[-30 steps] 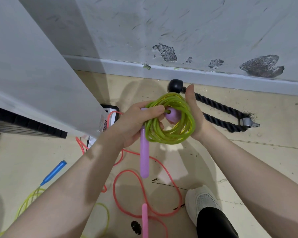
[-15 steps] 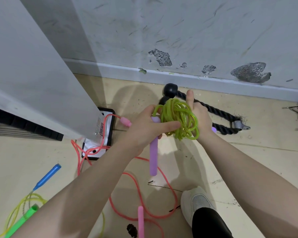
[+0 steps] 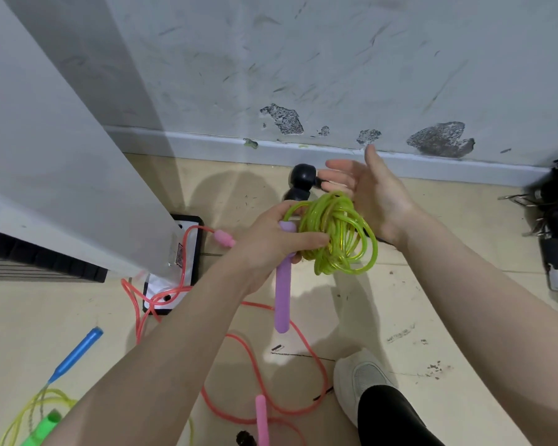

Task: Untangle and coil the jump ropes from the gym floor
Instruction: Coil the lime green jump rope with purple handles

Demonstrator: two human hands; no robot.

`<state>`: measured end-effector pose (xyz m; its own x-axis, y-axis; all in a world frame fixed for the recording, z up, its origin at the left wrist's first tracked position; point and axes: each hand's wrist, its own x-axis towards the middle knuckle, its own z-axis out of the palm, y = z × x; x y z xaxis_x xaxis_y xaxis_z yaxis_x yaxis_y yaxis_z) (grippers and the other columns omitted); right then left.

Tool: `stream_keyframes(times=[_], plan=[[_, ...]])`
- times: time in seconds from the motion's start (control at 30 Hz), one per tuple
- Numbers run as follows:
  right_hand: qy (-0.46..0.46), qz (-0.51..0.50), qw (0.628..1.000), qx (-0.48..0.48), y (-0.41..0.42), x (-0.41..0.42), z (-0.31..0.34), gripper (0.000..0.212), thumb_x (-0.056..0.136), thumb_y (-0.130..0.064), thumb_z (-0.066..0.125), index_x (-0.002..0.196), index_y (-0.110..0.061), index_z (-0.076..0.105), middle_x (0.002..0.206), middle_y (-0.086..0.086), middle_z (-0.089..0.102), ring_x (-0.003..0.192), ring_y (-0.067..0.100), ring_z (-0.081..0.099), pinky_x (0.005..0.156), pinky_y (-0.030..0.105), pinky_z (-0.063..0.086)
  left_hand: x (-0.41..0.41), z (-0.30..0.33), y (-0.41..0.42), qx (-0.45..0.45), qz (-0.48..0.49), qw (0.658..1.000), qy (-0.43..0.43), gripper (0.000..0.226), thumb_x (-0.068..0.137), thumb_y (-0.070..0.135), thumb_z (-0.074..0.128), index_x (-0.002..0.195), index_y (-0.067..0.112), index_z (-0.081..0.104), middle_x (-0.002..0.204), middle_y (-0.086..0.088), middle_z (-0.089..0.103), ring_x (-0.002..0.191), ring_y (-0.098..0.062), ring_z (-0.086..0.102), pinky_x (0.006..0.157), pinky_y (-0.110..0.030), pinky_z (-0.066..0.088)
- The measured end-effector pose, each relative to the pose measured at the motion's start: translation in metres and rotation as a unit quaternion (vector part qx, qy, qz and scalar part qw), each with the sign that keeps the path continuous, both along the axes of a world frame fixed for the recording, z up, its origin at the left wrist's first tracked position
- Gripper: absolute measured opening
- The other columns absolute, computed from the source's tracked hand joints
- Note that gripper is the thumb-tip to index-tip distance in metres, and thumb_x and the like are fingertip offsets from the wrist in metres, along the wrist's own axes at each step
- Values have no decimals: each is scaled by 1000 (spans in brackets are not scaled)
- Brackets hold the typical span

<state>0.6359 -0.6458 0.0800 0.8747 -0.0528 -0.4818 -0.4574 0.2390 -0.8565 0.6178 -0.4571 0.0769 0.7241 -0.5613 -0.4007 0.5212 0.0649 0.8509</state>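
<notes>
A green jump rope (image 3: 337, 235), wound into a tight bundle of loops, hangs in the air in front of me. My left hand (image 3: 271, 235) grips the bundle together with its purple handle (image 3: 282, 294), which points down. My right hand (image 3: 364, 191) is spread open just right of the coil, palm facing it and fingers straight, holding nothing. On the floor below lies a loose pink rope (image 3: 271, 375) with a pink handle (image 3: 262, 420) at the bottom and another pink handle (image 3: 224, 238) near the left.
A yellow rope (image 3: 36, 410) with a blue handle (image 3: 76, 354) and a green handle (image 3: 42, 428) lies at the lower left. A black cable-machine rope end (image 3: 302, 180) sits by the wall. A white panel (image 3: 62, 175) stands left, a white shoe (image 3: 363, 379) at the bottom, metal clips (image 3: 551, 220) far right.
My right hand has let go of the green coil and opened beside it. My left hand alone now holds the bundle and purple handle, slightly lower.
</notes>
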Motion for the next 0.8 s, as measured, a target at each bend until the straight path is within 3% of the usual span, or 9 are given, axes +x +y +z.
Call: stream_keyframes(times=[0.07,0.17,0.27,0.37,0.47,0.53,0.63,0.73,0.8], plan=[[-78,144,986,-32,-2,-3,24,70,68,-73,57,116,-21,56,111,1,68,106,18,63,89,35,46,3,5,0,-12,-2,1000,-3,39,65,-5,74,95,16,60,70,-10,58,50,-14,46,45,-21,36],[-118,312,933,-139,6,-11,54,67,62,-41,77,122,-26,51,125,1,60,117,16,57,97,32,47,10,20,6,-23,-10,1000,-12,36,74,-10,66,101,13,59,70,-8,56,51,-14,48,43,-22,39],[-122,361,893,-239,7,-11,80,68,61,-20,80,120,-35,49,126,2,58,115,19,57,99,35,47,17,44,5,-32,-4,999,-21,26,80,-11,57,96,9,59,74,-9,59,50,-12,53,40,-24,44],[-151,333,889,-275,-1,-9,102,68,65,-13,80,120,-38,48,121,10,60,110,24,59,98,36,47,29,67,-7,-75,0,997,-29,28,71,-6,63,98,3,62,84,-13,68,62,-17,65,53,-26,55],[-186,276,905,-266,-15,-4,130,61,64,-16,75,117,-36,52,110,11,63,93,14,61,94,30,48,48,96,-25,-117,-16,992,-34,26,72,5,59,97,0,64,84,-14,71,72,-21,68,66,-27,56],[-206,236,905,-288,-27,1,153,56,64,-15,78,113,-31,55,98,6,64,85,5,59,86,24,49,57,123,-38,-136,-28,990,-31,20,73,10,62,90,1,69,84,-14,71,73,-20,69,70,-28,56],[-242,183,898,-319,-45,7,199,48,62,-9,83,102,-23,60,77,-12,64,71,-1,59,72,13,49,68,170,-61,-183,-42,982,16,42,74,32,52,96,-1,65,85,-16,71,72,-21,69,69,-30,58],[-281,109,894,-332,-65,10,245,42,57,-21,82,94,-27,62,74,-7,67,70,21,66,71,35,56,80,224,-86,-176,-65,982,-18,53,75,43,50,102,-1,62,87,-15,68,75,-22,66,76,-33,55],[-307,78,879,-357,-75,14,283,40,56,-32,82,92,-32,63,79,-3,69,74,39,65,70,55,54,88,265,-102,-134,-37,987,-81,44,82,44,49,87,5,69,74,-9,67,63,-18,63,70,-30,51]])
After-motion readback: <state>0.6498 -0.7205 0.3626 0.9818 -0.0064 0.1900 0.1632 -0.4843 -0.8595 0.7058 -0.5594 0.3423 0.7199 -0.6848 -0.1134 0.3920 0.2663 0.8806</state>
